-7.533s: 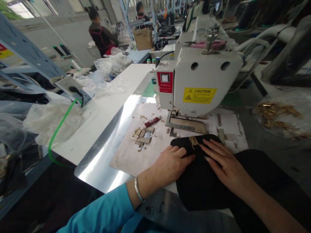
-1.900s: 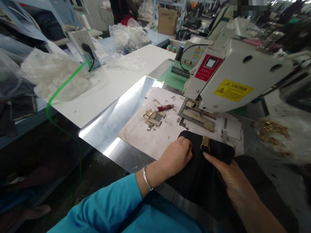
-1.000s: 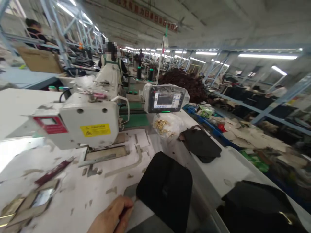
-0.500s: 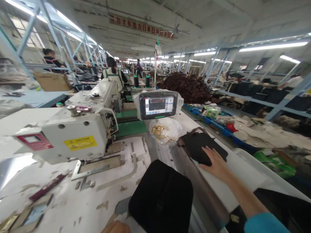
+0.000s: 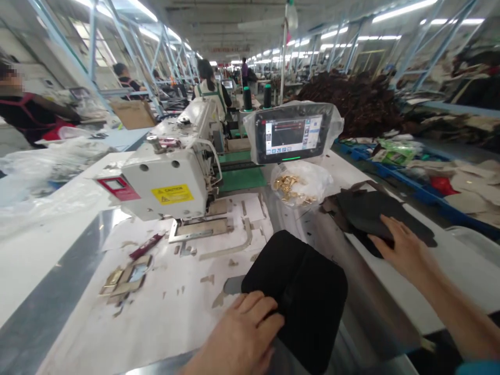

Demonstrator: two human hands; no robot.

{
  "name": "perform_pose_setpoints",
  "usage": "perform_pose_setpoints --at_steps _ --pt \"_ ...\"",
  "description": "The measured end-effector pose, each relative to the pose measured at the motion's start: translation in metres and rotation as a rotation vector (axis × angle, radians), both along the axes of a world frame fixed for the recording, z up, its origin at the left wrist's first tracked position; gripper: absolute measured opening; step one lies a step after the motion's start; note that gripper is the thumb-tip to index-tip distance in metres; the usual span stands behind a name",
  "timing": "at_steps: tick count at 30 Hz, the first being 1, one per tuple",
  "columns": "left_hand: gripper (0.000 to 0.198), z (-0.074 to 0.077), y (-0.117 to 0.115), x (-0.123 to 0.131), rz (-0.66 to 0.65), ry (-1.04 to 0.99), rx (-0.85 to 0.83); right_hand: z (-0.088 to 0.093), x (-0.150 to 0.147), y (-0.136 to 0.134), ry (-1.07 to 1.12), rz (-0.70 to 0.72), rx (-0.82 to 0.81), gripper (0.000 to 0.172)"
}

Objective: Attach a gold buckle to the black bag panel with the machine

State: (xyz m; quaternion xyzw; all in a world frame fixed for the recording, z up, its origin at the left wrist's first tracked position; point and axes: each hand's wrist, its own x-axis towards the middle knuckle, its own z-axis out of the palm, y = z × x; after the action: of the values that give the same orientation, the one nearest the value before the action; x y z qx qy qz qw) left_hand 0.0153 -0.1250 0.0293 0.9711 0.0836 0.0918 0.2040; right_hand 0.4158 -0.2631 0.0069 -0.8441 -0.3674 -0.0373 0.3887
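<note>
A black, soft-looking panel with rounded corners and a crease down its middle (image 5: 300, 286) lies at the front centre of the machine bed. My left hand (image 5: 250, 323) has its fingers curled at the panel's left edge; the fingertips press on it. Over to the right, a dark grey flat piece (image 5: 371, 208) rests on other dark pieces, one black piece showing under its near edge. My right hand (image 5: 406, 250) lies on that grey piece, thumb and fingers apart. Left of the panel stands an industrial sewing machine (image 5: 167, 182) with a metal clamp frame (image 5: 195, 232).
A plastic-wrapped control screen (image 5: 291, 133) stands behind a clear bag of gold-coloured metal parts (image 5: 291, 190). Paper scraps and a maroon strip (image 5: 146, 246) lie on the bed. Blue crates (image 5: 414, 169) run along the right. Several people sit or stand farther back.
My view has tilted down and turned left. My left hand has come up onto the panel's left edge. The grey piece has shifted under my right hand, showing black beneath it.
</note>
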Motion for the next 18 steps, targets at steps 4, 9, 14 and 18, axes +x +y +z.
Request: perform_pose_setpoints --at_steps 4,9,14,18 --pt "0.029 -0.013 -0.009 0.016 -0.047 0.072 0.16 -0.009 -0.063 0.003 -0.083 0.213 -0.064 0.04" --pt "0.022 -0.017 -0.013 0.025 0.037 0.065 0.167 -0.024 -0.111 0.025 -0.147 0.315 -0.161 0.045" --pt "0.016 -0.014 -0.025 0.01 0.064 0.094 0.153 -0.029 -0.133 0.034 -0.105 0.507 -0.131 0.032" --pt "0.016 -0.018 -0.02 -0.027 -0.033 0.084 0.136 -0.075 -0.17 0.038 -0.11 0.746 0.007 0.043"
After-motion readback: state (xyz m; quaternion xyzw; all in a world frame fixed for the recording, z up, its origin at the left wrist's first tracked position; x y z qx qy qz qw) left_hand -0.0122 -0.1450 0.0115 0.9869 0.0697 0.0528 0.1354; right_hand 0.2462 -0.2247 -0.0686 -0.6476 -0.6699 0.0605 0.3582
